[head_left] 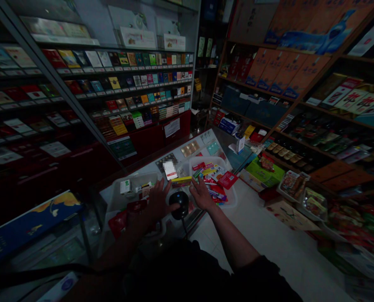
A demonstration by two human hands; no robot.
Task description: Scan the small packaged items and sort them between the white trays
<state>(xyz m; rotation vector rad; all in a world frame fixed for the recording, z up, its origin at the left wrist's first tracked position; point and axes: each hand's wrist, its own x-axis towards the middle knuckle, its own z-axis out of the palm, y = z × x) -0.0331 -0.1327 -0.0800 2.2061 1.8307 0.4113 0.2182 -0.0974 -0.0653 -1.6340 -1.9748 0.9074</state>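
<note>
My left hand (157, 202) is open with its fingers spread, above the right side of the left plastic bin (113, 195). Its thumb reaches to a black rounded device (180, 205) with a small blue light and a cable. On the other side of the device, my right hand (201, 194) is open, fingers stretched forward beside the right plastic bin (234, 200). Just beyond its fingertips lies a flat box with a yellow edge (181, 180); whether they touch is unclear. A white card (170, 172), partly blurred out, stands behind that box.
Bright candy packets (214, 174) fill the right bin. The glass counter (202, 140) runs away from me. Shelves of cigarette packs (143, 79) line the left wall, and boxed goods (278, 71) fill the right shelves. A long blue box (32, 222) lies at left.
</note>
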